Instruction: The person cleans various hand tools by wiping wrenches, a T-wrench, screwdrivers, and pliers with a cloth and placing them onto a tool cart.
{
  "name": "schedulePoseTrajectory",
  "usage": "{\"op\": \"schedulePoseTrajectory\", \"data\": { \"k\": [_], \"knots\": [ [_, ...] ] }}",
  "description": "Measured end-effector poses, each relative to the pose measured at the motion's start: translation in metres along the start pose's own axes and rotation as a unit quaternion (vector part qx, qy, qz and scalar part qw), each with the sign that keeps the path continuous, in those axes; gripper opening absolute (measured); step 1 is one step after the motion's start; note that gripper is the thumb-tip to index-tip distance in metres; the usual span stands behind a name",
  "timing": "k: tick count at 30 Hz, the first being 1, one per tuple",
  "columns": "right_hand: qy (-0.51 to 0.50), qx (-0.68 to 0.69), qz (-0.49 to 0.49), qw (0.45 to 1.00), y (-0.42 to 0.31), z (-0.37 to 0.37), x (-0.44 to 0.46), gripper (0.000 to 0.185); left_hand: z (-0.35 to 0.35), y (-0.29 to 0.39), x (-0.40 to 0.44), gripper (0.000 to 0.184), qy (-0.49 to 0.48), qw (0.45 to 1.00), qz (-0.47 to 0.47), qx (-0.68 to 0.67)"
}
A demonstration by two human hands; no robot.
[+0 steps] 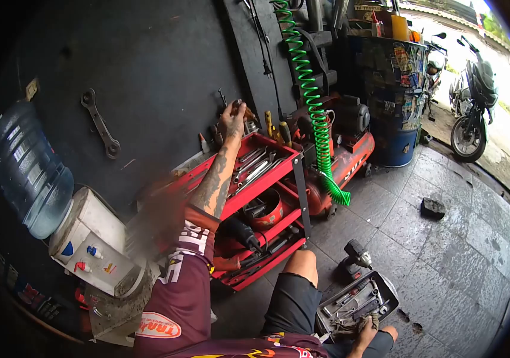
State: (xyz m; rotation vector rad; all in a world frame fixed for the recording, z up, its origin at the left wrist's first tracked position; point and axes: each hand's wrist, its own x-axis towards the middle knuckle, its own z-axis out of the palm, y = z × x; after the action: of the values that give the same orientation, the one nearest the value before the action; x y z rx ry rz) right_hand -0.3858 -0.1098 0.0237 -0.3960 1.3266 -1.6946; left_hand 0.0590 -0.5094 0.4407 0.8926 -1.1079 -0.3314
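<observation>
My left hand (232,122) is stretched out to the back rim of the red tool cart (262,186). Its fingers are curled among upright tools there; what they hold is too small to make out. Beside it stand yellow-handled screwdrivers (268,122). Several wrenches (259,167) lie on the cart's top tray. Low on the right, my right hand (363,338) is closed on a dirty rag (345,327) at the near edge of a tray (391,290). Wrenches and sockets (359,298) lie inside that tray. A cordless impact wrench (357,255) rests on the floor just behind it.
A green coiled air hose (309,83) hangs before a red compressor (350,167). A water dispenser (97,238) stands at left. Beyond are a blue drum (395,140) and a motorcycle (474,107). A dark block (432,208) lies on the tiled floor.
</observation>
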Motion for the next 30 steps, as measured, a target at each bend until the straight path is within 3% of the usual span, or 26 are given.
{"op": "schedulePoseTrajectory", "data": {
  "k": [3,5,6,7,11,13,15,16,18,20,23,24,30],
  "knots": [
    [-0.07,0.004,-0.016,0.997,0.042,-0.036,0.027,0.009,0.001,-0.052,0.016,0.03,0.007,0.996,-0.026,0.087],
    [-0.01,-0.034,-0.043,0.998,0.033,-0.021,0.02,0.01,0.004,-0.07,0.014,0.028,-0.026,0.996,-0.014,0.087],
    [-0.03,-0.049,0.011,0.998,0.018,-0.016,0.01,0.02,0.008,-0.077,0.015,0.028,-0.024,0.996,-0.022,0.077],
    [-0.051,-0.064,0.066,0.994,0.01,-0.013,0.008,0.045,0.012,-0.084,0.015,0.028,-0.022,0.997,-0.03,0.068],
    [-0.012,-0.123,0.055,0.991,0.032,-0.018,0.022,0.033,0.01,-0.119,0.029,0.029,-0.037,0.985,-0.054,0.161],
    [-0.018,-0.132,0.072,0.989,0.032,-0.021,0.027,0.032,0.01,-0.131,0.034,0.031,-0.025,0.959,0.045,0.28],
    [-0.022,-0.14,0.09,0.986,0.038,-0.026,0.032,0.032,0.011,-0.124,0.033,0.035,-0.039,0.958,0.004,0.283],
    [0.001,-0.09,0.067,0.994,0.047,-0.025,0.036,0.014,0.012,-0.115,0.032,0.035,-0.047,0.955,-0.008,0.293],
    [0.027,-0.043,0.049,0.997,0.057,-0.031,0.042,0.012,0.009,-0.119,0.034,0.036,-0.062,0.945,-0.014,0.32],
    [-0.032,-0.041,0.049,0.997,0.064,-0.037,0.044,0.012,-0.004,-0.165,0.058,0.036,-0.064,0.95,-0.015,0.305],
    [-0.011,-0.059,0.036,0.998,0.063,-0.027,0.038,0.011,-0.004,-0.136,0.049,0.03,-0.091,0.971,-0.12,0.185],
    [-0.05,-0.068,0.037,0.996,0.071,-0.039,0.042,0.009,-0.005,-0.13,0.048,0.029,-0.105,0.966,-0.12,0.203],
    [-0.023,-0.049,0.056,0.997,0.044,-0.02,0.029,0.008,-0.023,-0.118,0.061,0.028,-0.21,0.954,-0.102,0.188]
  ]
}}
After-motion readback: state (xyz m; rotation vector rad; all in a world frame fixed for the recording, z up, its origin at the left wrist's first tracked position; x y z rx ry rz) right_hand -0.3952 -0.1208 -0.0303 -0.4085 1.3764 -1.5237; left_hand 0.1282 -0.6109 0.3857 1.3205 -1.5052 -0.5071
